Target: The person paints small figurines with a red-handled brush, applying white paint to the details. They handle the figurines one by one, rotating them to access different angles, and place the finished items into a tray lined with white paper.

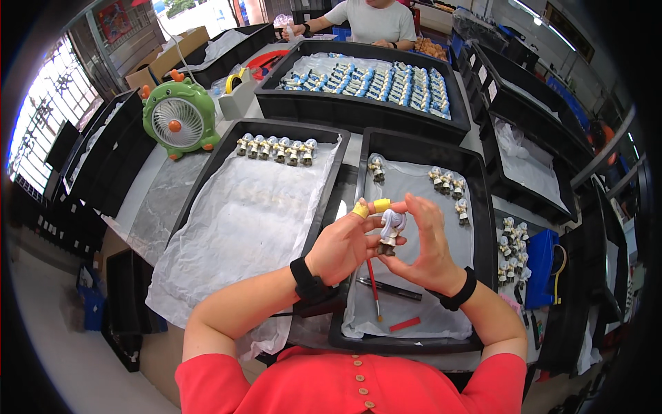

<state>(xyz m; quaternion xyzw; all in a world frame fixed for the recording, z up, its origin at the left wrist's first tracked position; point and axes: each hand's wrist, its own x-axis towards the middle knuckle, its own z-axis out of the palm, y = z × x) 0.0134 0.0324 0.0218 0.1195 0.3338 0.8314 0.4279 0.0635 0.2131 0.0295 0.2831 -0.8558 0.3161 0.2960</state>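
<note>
A small figurine (393, 228) with a white head, pale body and dark feet is held upright between my two hands, above the right-hand black tray (486, 255). My left hand (343, 247) has yellow wraps on two fingertips, and its fingers close on the figurine's side and back. My right hand (433, 252) curves around the other side, thumb by the feet and fingertips near the head. Below them on the tray's liner lie a red-handled brush (374, 290), a black pen-like tool (389, 288) and a red strip (405, 324).
More figurines stand in the right tray (447, 183) and in a row in the left lined tray (277, 150). A large tray (358, 121) of blue-white pieces is behind. A green fan (179, 117) stands left; figurines (512, 248) cluster at right. A person (376, 24) sits opposite.
</note>
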